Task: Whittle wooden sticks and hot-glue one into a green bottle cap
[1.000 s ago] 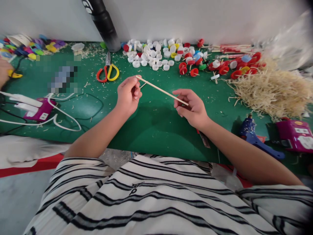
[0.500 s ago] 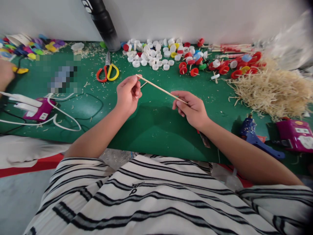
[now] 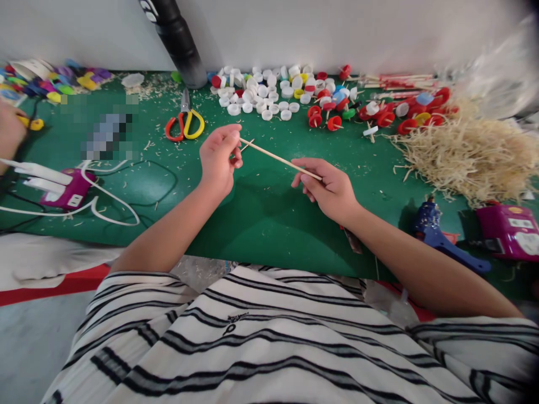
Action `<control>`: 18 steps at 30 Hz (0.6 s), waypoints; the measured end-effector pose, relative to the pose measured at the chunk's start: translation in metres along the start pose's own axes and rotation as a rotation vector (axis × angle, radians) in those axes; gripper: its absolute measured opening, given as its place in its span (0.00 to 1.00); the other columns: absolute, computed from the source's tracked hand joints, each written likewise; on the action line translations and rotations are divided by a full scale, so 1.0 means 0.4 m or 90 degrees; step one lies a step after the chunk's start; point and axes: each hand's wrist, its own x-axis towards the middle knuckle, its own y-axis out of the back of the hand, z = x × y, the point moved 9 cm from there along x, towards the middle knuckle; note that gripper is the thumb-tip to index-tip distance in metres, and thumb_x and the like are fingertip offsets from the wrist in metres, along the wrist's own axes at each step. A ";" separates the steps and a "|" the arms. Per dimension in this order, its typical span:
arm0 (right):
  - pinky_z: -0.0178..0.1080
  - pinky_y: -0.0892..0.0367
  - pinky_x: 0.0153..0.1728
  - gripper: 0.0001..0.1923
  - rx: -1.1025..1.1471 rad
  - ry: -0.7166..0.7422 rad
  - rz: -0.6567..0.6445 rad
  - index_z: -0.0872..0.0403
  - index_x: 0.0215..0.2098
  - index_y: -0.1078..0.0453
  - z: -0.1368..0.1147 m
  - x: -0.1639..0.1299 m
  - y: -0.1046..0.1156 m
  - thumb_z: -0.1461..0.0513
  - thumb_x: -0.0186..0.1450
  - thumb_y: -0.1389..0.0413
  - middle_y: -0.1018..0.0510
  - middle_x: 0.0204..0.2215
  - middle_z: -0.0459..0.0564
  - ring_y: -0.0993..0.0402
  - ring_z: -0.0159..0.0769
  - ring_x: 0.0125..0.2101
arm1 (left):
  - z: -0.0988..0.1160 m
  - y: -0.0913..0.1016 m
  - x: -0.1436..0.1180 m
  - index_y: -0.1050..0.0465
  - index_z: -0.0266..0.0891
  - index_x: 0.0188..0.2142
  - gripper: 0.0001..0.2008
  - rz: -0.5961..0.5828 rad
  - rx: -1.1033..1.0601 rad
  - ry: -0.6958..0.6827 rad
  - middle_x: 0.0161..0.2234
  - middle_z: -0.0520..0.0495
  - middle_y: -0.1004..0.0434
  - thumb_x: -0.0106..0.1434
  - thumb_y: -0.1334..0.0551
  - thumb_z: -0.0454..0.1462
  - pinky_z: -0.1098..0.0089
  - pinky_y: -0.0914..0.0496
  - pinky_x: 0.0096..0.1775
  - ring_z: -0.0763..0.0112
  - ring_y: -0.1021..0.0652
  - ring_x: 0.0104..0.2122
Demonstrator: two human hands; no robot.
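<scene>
I hold a thin wooden stick (image 3: 280, 159) above the green surface (image 3: 261, 213). My left hand (image 3: 218, 160) pinches one end and my right hand (image 3: 330, 188) pinches the other. Red and yellow scissors (image 3: 184, 123) lie nearby.

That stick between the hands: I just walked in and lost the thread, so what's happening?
A person holds a thin wooden stick above the green table, left hand pinching one end, right hand the other. Bottle caps, scissors and wood shavings lie beyond. Another person's hand works at far left.
</scene>
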 end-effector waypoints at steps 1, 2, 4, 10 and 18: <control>0.35 0.32 0.26 0.19 0.005 -0.002 0.005 0.50 0.60 0.25 0.001 0.000 0.002 0.53 0.76 0.42 0.18 0.36 0.48 0.29 0.30 0.29 | 0.015 -0.006 -0.003 0.16 0.48 0.38 0.05 -0.023 0.058 -0.047 0.31 0.51 0.26 0.64 0.28 0.43 0.74 0.38 0.23 0.77 0.32 0.23; 0.35 0.33 0.25 0.18 0.011 -0.005 0.012 0.50 0.59 0.25 0.002 -0.001 0.005 0.52 0.76 0.42 0.18 0.36 0.48 0.29 0.30 0.29 | 0.029 -0.017 -0.009 0.15 0.48 0.40 0.06 -0.055 0.123 -0.097 0.34 0.50 0.24 0.64 0.27 0.43 0.74 0.36 0.25 0.77 0.31 0.25; 0.35 0.33 0.24 0.18 0.026 -0.010 0.030 0.50 0.58 0.24 0.001 -0.001 0.013 0.51 0.76 0.42 0.18 0.36 0.47 0.29 0.30 0.28 | 0.050 -0.042 -0.026 0.14 0.47 0.41 0.07 -0.120 0.242 -0.179 0.40 0.48 0.23 0.63 0.27 0.42 0.72 0.33 0.31 0.76 0.29 0.29; 0.38 0.32 0.23 0.18 0.064 0.013 0.094 0.47 0.55 0.28 -0.044 0.004 0.061 0.48 0.73 0.38 0.19 0.32 0.45 0.31 0.30 0.24 | 0.052 -0.087 -0.055 0.15 0.45 0.42 0.11 -0.237 0.453 -0.285 0.44 0.42 0.21 0.69 0.35 0.45 0.63 0.29 0.43 0.63 0.24 0.38; 0.41 0.34 0.25 0.16 -0.045 0.033 0.067 0.46 0.54 0.28 -0.107 0.003 0.080 0.48 0.73 0.38 0.25 0.23 0.42 0.28 0.35 0.23 | 0.017 -0.250 -0.196 0.22 0.41 0.52 0.17 -0.614 0.432 -0.224 0.51 0.40 0.17 0.68 0.34 0.46 0.55 0.28 0.55 0.54 0.20 0.52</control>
